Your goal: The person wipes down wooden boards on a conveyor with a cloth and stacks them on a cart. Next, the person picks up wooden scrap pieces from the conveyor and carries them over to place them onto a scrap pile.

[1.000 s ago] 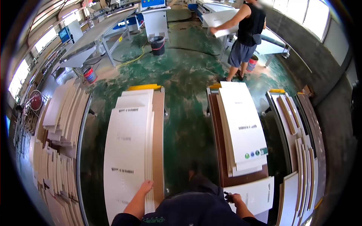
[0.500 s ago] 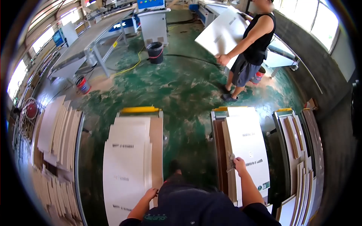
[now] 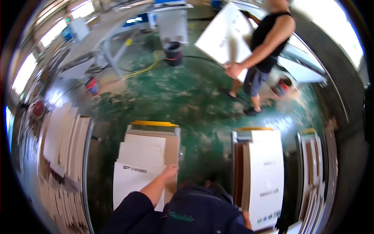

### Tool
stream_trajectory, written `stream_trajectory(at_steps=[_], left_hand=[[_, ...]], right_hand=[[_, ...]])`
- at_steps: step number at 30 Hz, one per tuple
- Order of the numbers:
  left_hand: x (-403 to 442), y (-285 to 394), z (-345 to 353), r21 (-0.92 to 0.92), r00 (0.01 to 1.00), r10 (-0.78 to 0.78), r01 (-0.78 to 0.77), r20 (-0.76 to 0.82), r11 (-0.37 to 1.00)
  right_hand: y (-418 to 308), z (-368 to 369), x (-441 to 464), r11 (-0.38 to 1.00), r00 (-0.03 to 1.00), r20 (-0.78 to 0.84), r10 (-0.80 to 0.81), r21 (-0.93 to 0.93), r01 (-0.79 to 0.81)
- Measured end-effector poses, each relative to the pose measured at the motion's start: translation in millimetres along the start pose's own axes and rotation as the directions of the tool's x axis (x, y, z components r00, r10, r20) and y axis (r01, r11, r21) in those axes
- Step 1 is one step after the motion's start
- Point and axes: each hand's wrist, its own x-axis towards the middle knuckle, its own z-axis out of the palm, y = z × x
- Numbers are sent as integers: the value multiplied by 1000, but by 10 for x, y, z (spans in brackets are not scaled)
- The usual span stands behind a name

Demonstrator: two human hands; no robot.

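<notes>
My left hand is over the right edge of the left stack of white panels, next to the brown board beneath them. Motion blurs its fingers, so whether it touches the panels is unclear. My right hand is low at the left edge of the right stack of printed white panels. Only part of it shows beside my dark shirt, and its fingers are hard to make out.
A co-worker stands ahead on the right, carrying a large white panel. More racks of boards and narrow strips flank the two carts. A black bucket and a yellow hose are on the green floor.
My left hand has moved forward along the left stack. My right hand has drawn back toward my body, and the greyish thing near it is out of sight. The co-worker has stepped closer with the panel.
</notes>
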Motion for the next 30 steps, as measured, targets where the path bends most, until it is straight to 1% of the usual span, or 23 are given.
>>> stream_trajectory(at_steps=[1,2,3,5,8,9,11,12,13,14,15,16,17,18,19,21,23,25,26,27,28,29,30], left_hand=[[227,-122,72,18,999,43,-43,-2,999],[197,57,73,158,998,56,-59,23,986],[93,232,113,293,997,50,-66,63,954],[103,256,263,394,991,120,-130,50,910],[-8,586,395,416,988,78,-126,131,900],[-6,591,429,335,989,139,-150,56,930],[10,523,538,186,969,237,-220,-74,958],[88,471,536,163,987,150,-140,-54,977],[-73,803,377,207,997,13,-28,73,978],[16,674,384,187,998,40,-48,45,981],[20,531,438,84,991,85,-77,-104,993],[-5,490,417,67,988,60,-51,-145,996],[-74,544,389,127,993,25,-10,-118,992],[-147,602,348,187,995,-14,32,-96,982],[-219,618,311,246,995,-54,73,-80,967],[-150,417,313,206,997,-58,68,-57,976],[-104,335,327,147,993,-108,114,-49,983],[-84,347,337,70,978,-205,208,-47,976],[-23,255,370,117,976,-212,216,-48,969],[74,108,397,166,974,-220,225,-51,960],[192,45,351,217,972,-228,235,-58,948],[184,264,272,273,974,-223,223,-31,936],[298,273,215,285,975,-218,219,-37,933]], right_hand=[[-116,-111,58,969,992,20,127,211,-129],[-263,-295,148,917,977,59,206,338,-214],[-341,-416,277,896,969,80,235,370,-247],[-454,-635,592,896,973,92,210,380,-229],[-423,-874,1053,910,987,74,140,383,-157],[-376,-947,1211,914,992,60,111,386,-126],[-240,-1108,1583,927,999,9,43,373,-43],[-116,-1210,1792,950,999,-30,-16,312,25],[36,-1233,2098,975,995,-60,-74,206,85],[81,-1419,2386,996,997,29,-65,-52,67],[168,-1600,2593,985,981,-83,-173,-38,170],[-317,-2238,2376,627,983,-27,183,773,-95],[-246,-2347,2538,385,949,70,309,903,-192],[-58,-2361,2679,428,926,39,376,879,-211],[87,-2391,2706,381,863,39,504,886,-263],[-8,-3018,2394,284,841,416,345,808,-516],[1127,-2368,2872,174,656,643,395,648,-741],[1202,-2271,2793,69,509,661,551,572,-817],[1077,-2489,2436,307,841,442,312,790,-530],[723,-2895,1905,419,989,150,-15,899,-130],[372,-3149,1786,687,993,91,-76,726,-14],[20,-3404,1668,876,990,32,-136,471,105],[-21,-3421,1697,933,996,30,-87,352,71]])
